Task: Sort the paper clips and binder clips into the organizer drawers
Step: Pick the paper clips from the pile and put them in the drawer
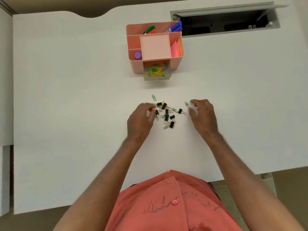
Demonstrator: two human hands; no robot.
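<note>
View: I looked down from the head camera at a white desk (66, 97), with both bare forearms reaching forward from a coral button-up shirt (166, 205)

Left hand: my left hand (140, 120) sat at the left edge of the clip pile, fingers curled toward the thumb; they seemed to pinch at a clip there, but motion blur kept me from telling whether anything was held

Right hand: my right hand (203, 115) hovered just right of the pile, fingers spread and loosely bent, holding nothing, with a lone green paper clip (187, 104) just beside its fingertips

Clip pile: black binder clips (166, 112) lay mixed with green and yellow paper clips on the desk between my hands; one green paper clip (154, 97) lay apart just beyond the pile

Organizer: a pink desk organizer (155, 47) stood farther back, well apart from the pile

Drawer: its clear drawer (157, 75) was pulled open toward me and held a heap of yellow and green paper clips (155, 71)

Organizer top: markers (149, 30) in the rear compartment, a blue marker (175, 27) at the rear right, a purple cap (138, 55) front left, pink and orange sticky notes (176, 48) on the right, a pink tray in the middle

Desk rear: an open cable hatch (225, 22) sat at the far right
</note>
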